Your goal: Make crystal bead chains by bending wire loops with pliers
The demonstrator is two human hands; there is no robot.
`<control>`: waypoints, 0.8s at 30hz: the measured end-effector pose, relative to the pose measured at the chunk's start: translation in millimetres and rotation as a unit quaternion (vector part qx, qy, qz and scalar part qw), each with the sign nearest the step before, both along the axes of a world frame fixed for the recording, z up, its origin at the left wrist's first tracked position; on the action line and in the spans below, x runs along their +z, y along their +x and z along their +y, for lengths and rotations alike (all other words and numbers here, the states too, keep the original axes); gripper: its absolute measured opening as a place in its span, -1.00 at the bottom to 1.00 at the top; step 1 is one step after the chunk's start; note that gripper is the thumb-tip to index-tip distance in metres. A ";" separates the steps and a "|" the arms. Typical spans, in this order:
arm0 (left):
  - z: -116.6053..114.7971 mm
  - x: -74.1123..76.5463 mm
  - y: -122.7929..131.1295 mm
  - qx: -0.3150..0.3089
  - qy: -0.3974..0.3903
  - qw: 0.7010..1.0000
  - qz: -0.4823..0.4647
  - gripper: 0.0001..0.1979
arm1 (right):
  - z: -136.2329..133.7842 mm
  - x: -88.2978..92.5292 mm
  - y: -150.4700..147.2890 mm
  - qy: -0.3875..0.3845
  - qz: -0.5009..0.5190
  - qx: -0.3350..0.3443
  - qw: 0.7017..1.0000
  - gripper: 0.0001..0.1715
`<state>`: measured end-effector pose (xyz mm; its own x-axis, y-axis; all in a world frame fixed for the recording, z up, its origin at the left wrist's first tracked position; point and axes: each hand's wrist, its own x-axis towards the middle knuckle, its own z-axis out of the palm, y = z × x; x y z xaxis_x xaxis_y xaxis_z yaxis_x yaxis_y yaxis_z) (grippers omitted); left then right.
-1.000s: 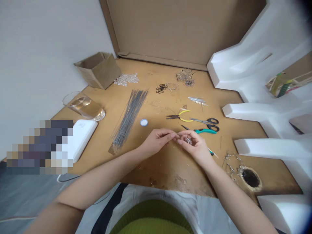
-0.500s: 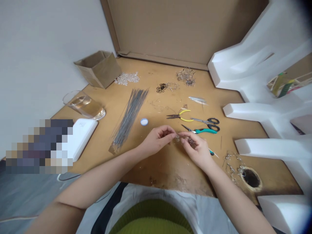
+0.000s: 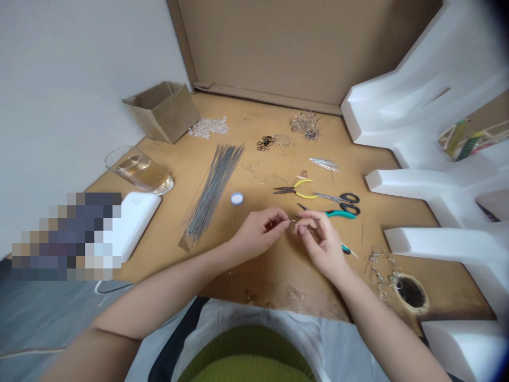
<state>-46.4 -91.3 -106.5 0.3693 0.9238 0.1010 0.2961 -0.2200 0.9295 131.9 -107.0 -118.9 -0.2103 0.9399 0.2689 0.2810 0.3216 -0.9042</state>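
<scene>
My left hand (image 3: 265, 229) is closed in a pinch, with thumb and forefinger on a short, thin wire (image 3: 292, 221) that pokes out to the right. Close by on the right, my right hand (image 3: 320, 239) has its fingers curled in, the tips near the wire's end. Whatever lies within those fingers is too small and hidden to name. Just beyond the hands are yellow-handled pliers (image 3: 299, 189), black-handled scissors (image 3: 344, 200) and a teal-handled tool (image 3: 340, 214), partly covered by my right hand. A small white disc with a blue rim (image 3: 237, 198) lies beyond my left hand.
A bundle of grey wires (image 3: 214, 193) lies left of centre. Behind it are clear beads (image 3: 209, 127), a paper box (image 3: 163, 112), black rings (image 3: 265, 142) and tangled wire pieces (image 3: 305, 125). A tilted glass (image 3: 139, 171) stands left. White foam (image 3: 409, 182) and a hole (image 3: 411, 292) lie right.
The clear piece that hung between my fingertips is no longer visible there; a thin wire end shows instead. My right fingers have shifted slightly and curled. The tools stay where they were.
</scene>
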 end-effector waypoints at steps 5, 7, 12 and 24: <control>-1.6 -4.3 1.5 0.011 0.118 0.986 0.117 -0.87 | -3.9 -1.2 -0.1 0.112 -0.149 -0.019 0.982 -0.65; -1.1 -7.3 1.5 0.013 0.171 0.971 0.166 -0.86 | -3.5 -2.0 0.2 0.147 -0.196 -0.037 0.969 -0.65; -0.9 -13.1 0.5 0.004 0.265 0.933 0.242 -0.80 | -0.9 -2.5 0.6 0.218 -0.260 -0.056 0.939 -0.71; 3.5 1.5 -2.3 0.017 0.144 0.978 0.152 -0.91 | 0.9 4.4 1.0 0.159 -0.246 -0.026 0.956 -0.76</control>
